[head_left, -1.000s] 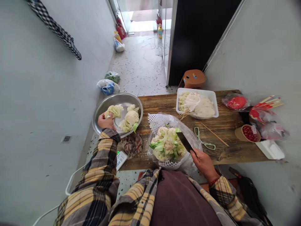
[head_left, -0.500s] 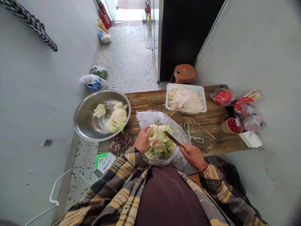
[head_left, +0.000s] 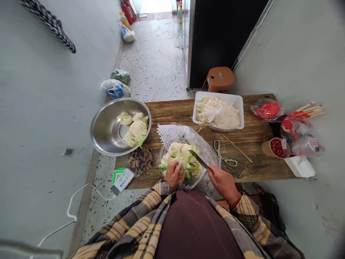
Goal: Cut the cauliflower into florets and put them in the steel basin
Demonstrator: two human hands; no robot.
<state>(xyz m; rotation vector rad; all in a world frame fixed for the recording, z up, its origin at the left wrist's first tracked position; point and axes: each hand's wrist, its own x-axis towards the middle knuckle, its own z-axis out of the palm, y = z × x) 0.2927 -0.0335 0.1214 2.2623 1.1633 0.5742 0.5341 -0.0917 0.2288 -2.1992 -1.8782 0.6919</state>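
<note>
My right hand (head_left: 223, 182) is closed round the handle of a knife (head_left: 198, 158), its dark blade pointing left over the cauliflower (head_left: 174, 151). The curled fingers of my left hand (head_left: 174, 175) grip the near side of that cauliflower, which shows cut stalks and green leaves. Beneath it lie a clear plastic bag (head_left: 208, 153) and a white foam net (head_left: 169, 132). Off to the left, a steel basin (head_left: 104, 135) holds several pieces of cauliflower (head_left: 137, 129).
On the wooden table (head_left: 172, 108) are scissors (head_left: 219, 153), skewers (head_left: 238, 148), a white tub (head_left: 241, 108) of cauliflower and bagged pale food, and a paper cup (head_left: 266, 147) of red bits. A crumpled cloth (head_left: 140, 160) and a white box (head_left: 122, 181) lie left of my hands.
My left hand has come down onto the near side of the cauliflower and closed on it. The knife stays over the cauliflower's right side. The camera view has shifted slightly.
</note>
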